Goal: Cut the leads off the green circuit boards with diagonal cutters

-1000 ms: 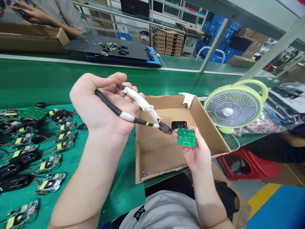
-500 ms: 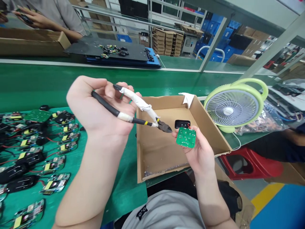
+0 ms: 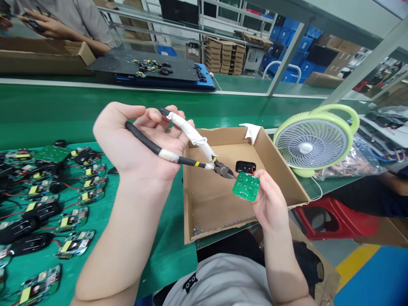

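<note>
My left hand (image 3: pixel 149 140), palm up, holds diagonal cutters (image 3: pixel 188 160), one dark handle across the palm and the white-wrapped one at the fingers. The handles are spread apart. The cutters' jaws lie just left of and above a green circuit board (image 3: pixel 246 186); whether they touch it I cannot tell. My right hand (image 3: pixel 270 202) grips the board by its right edge, between thumb and fingers. Behind the board is a black plastic shell (image 3: pixel 245 166), with a short red wire between the two. Both are over an open cardboard box (image 3: pixel 216 208).
Several circuit boards with black shells (image 3: pixel 73 219) cover the green mat on the left. A green fan (image 3: pixel 310 144) stands right of the box, by a red stool (image 3: pixel 334 219). Across the bench, a person's hand (image 3: pixel 52 27) holds a dark part; a black board (image 3: pixel 178 70) carries small parts.
The circuit board has tilted and shifted slightly left and down in my right hand. My left hand and the cutters have moved a little to the right.
</note>
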`<state>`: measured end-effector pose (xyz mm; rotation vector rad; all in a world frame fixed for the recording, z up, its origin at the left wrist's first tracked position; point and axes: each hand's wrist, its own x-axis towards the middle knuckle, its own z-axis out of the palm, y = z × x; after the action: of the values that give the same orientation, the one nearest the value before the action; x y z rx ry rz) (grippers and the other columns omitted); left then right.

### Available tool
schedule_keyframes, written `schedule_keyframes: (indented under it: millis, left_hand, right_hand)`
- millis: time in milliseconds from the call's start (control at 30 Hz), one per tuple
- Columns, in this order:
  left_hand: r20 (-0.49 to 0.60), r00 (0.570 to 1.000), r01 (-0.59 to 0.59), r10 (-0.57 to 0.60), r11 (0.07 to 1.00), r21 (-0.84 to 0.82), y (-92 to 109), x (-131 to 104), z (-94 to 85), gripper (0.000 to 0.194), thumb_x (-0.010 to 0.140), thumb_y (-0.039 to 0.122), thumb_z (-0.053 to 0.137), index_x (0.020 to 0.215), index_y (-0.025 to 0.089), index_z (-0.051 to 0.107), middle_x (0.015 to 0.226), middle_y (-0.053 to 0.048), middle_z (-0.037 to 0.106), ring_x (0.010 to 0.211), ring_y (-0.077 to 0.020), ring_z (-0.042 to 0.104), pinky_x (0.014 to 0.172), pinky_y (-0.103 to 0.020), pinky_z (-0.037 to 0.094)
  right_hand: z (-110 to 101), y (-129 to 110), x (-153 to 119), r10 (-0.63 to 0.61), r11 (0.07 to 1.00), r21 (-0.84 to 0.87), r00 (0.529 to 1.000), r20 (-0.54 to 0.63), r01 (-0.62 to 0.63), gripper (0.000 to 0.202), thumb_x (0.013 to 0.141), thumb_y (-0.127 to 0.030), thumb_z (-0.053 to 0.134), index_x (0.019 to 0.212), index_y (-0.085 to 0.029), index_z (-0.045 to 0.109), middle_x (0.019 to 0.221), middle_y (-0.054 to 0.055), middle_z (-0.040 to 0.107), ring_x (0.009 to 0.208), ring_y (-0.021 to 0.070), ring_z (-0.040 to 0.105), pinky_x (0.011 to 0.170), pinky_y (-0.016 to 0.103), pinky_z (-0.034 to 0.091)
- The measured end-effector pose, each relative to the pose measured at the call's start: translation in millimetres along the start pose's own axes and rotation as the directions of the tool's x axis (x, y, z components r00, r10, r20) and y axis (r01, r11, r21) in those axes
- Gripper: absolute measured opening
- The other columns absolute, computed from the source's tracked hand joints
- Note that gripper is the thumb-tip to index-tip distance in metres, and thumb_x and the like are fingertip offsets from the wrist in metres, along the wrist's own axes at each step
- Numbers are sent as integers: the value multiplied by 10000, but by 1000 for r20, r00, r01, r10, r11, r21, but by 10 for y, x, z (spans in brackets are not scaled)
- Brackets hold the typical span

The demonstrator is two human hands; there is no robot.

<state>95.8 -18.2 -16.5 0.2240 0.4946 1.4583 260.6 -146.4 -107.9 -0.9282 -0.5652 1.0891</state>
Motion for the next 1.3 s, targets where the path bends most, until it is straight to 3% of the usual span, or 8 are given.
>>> schedule_keyframes:
  millis: [200,567,733,1300]
  left_hand:
    - [-1,1000,15,-15,999,35,-52,17,5,225,657,183,471,714,205,255,673,-25,459,655,-135,605,637,-279,571]
    - [-34,996,86,-84,995,54,-115,93,-29,293,616,178,480,741,217,218,776,-31,485,635,-110,588,675,-303,572]
    - [-37,994,107,-105,994,39,-135,119,-38,355,584,176,497,766,223,196,784,-22,487,622,-115,578,652,-310,564]
    - [-42,991,129,-126,989,71,-163,188,-64,324,588,195,505,747,221,225,746,-32,511,618,-122,569,621,-300,572]
  right_hand:
    - [-12,-16,0,51,999,-3,998,46,-51,276,777,-427,850,804,-214,676,690,-36,672,491,106,584,535,232,598]
    - [-11,1,4,47,999,-1,998,50,-47,317,777,-438,833,817,-216,611,705,-36,606,562,129,574,541,260,564]
    - [-33,26,-2,21,1000,4,999,42,-21,284,799,-419,826,840,-215,633,751,-23,637,591,119,574,525,219,515]
    - [-14,70,-28,-100,991,-85,994,51,104,224,849,-414,779,846,-243,635,897,23,729,738,182,689,623,282,587]
